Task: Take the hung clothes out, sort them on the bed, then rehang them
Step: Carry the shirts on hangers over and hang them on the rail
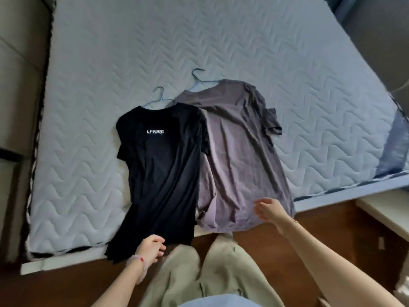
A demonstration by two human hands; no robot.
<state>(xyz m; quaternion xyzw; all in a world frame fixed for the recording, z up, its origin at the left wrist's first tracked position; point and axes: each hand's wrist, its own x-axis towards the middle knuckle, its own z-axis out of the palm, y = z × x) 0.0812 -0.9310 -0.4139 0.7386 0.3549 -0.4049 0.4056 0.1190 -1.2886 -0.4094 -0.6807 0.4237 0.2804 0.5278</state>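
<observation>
Bed (88,107), pale quilted cover, fills most of the view.

Left of centre: black T-shirt (163,169) lies flat on a wire hanger (160,94). The hook points to the far side. The hem points toward the person and droops over the near edge of the bed.

Left hand (150,250) is at that hem's right corner, fingers curled. Motion blur, so I cannot tell whether it pinches the cloth or only brushes it.

Next right: grey T-shirt (239,151), on its own hanger (198,77). Its left side lies under the black one's sleeve, its long axis angles slightly right, and its hem is likewise at the near edge.

Right hand (269,210) hovers over that hem, fingers loosely bent, holding nothing that shows.

Judgement: sorting stage. Both shirts run lengthwise away from the person, with collars and hooks at the far end. Each hand is nearer a hem than a hook — rehanging likely means reaching forward along the shirt.
</observation>
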